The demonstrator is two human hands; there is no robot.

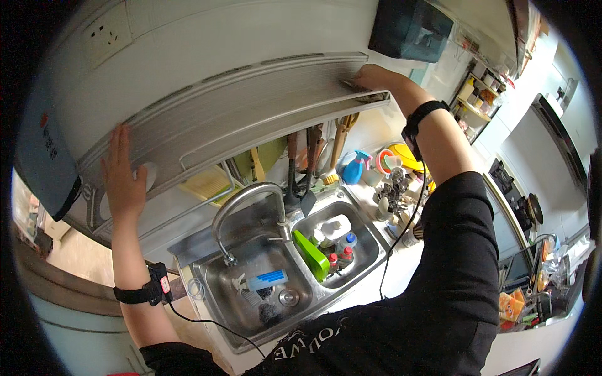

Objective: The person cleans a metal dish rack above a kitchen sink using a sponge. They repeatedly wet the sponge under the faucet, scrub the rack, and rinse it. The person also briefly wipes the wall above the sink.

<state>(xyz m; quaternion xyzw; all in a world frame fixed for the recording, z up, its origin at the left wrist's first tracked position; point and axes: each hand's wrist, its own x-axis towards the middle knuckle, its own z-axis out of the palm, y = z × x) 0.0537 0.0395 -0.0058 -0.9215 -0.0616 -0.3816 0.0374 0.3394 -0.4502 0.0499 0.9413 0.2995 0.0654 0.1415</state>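
A long metal wall shelf [254,101] runs above the double sink. At its left end my left hand [123,181] lies with fingers extended and spread against the shelf, close to a small round whitish thing [149,176]. My right hand [369,77] reaches onto the right end of the shelf, by its back edge; its fingers are partly hidden, and something dark and thin shows beside them, too unclear to name. Whether that hand grips it cannot be told. Black ladles and spatulas [308,202] hang under the shelf.
Below are a steel faucet [249,190], the left sink basin [225,282] with a blue-and-clear plastic item [267,279], and the right basin with bottles [345,256] and a green plastic container [310,256]. A blue spray bottle [353,170] and cutlery [395,188] stand right.
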